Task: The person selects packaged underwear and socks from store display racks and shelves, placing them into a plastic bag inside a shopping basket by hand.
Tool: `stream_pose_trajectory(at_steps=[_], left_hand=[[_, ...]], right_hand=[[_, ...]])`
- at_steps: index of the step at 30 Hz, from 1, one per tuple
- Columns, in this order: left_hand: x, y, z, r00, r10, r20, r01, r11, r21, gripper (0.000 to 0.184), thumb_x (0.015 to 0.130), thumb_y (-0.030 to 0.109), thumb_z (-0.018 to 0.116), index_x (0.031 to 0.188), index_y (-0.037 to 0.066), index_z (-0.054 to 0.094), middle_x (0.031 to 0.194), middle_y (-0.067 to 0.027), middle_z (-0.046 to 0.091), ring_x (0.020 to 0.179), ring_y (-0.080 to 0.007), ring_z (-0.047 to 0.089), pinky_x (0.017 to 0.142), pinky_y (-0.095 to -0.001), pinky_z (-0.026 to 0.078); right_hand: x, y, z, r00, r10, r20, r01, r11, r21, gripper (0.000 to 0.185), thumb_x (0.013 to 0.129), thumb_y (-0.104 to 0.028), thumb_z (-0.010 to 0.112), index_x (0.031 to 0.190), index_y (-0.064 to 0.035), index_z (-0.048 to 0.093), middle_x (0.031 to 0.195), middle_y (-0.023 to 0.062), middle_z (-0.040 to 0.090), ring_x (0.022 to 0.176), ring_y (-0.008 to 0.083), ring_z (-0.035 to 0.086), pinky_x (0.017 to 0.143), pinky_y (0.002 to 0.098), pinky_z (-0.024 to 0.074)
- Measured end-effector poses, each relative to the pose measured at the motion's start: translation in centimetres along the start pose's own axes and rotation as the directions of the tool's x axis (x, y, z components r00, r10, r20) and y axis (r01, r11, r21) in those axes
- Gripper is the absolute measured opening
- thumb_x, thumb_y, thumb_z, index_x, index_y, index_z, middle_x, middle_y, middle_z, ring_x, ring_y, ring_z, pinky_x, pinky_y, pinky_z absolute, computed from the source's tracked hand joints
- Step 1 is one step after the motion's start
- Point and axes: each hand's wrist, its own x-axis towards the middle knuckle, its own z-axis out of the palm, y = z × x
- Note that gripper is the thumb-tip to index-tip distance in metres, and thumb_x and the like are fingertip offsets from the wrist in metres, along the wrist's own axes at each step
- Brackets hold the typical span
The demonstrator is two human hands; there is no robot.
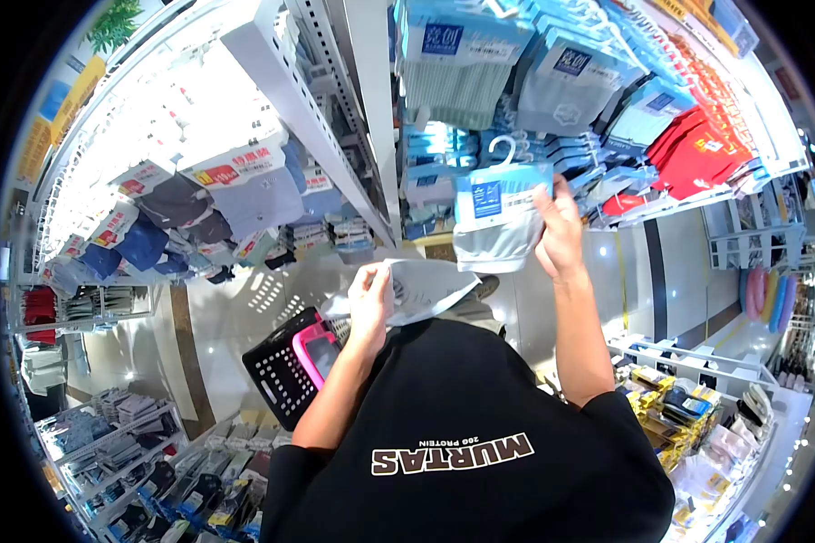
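Observation:
My right hand (560, 226) is closed on the right edge of a hanging garment pack (501, 237). The pack has a light blue card, a white hook on top and pale grey folded cloth below; whether it is socks or underwear I cannot tell. My left hand (369, 303) pinches the upper left part of a white printed bag (430, 288), which spreads in front of my black shirt. Below and beside the left hand is a black perforated basket (285, 371) with a pink-edged item (315, 351) at its side.
Blue-carded packs (466, 86) hang on the rack ahead, with red garments (697, 154) at the right. A white metal post (385, 118) divides it from the left rack of grey and navy garments (254, 199). Merchandise bins (679, 407) stand behind on both sides. Tiled floor (235, 348) lies between.

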Motion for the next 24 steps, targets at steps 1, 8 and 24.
stream_pose_trajectory(at_steps=[1,8,24], left_hand=[[-0.2,-0.1,0.0,1.000,-0.021,0.017,0.022,0.999,-0.042,0.014,0.098,0.023,0.061,0.098,0.009,0.064,0.080,0.0067,0.056,0.067,-0.0019,0.044,0.057,-0.0200,0.036],[-1.5,-0.1,0.8,0.991,-0.091,0.102,0.099,0.992,-0.080,0.011,0.098,0.023,0.061,0.098,0.012,0.062,0.076,0.0076,0.052,0.060,-0.0016,0.042,0.048,-0.0201,0.030],[-2.2,1.2,1.3,0.996,-0.038,0.080,0.049,0.990,-0.136,0.011,0.098,0.019,0.060,0.101,0.009,0.061,0.074,0.0076,0.051,0.059,-0.0009,0.039,0.050,-0.0197,0.029]], right_hand=[[0.9,-1.0,0.3,0.998,-0.059,-0.022,0.058,0.998,-0.027,0.031,0.097,-0.017,0.061,0.123,-0.0030,0.050,0.113,0.0048,0.061,0.105,0.0125,0.058,0.095,0.0285,0.0443],[7.0,-6.6,5.4,0.905,-0.418,-0.075,0.408,0.905,-0.121,0.030,0.102,-0.023,0.054,0.123,-0.0015,0.051,0.108,0.0047,0.062,0.098,0.0106,0.058,0.087,0.0261,0.0451],[6.9,-1.4,7.2,0.968,-0.252,0.009,0.215,0.805,-0.553,0.023,0.093,-0.020,0.068,0.098,0.0015,0.062,0.077,0.0016,0.063,0.066,0.0089,0.058,0.057,0.0238,0.0468]])
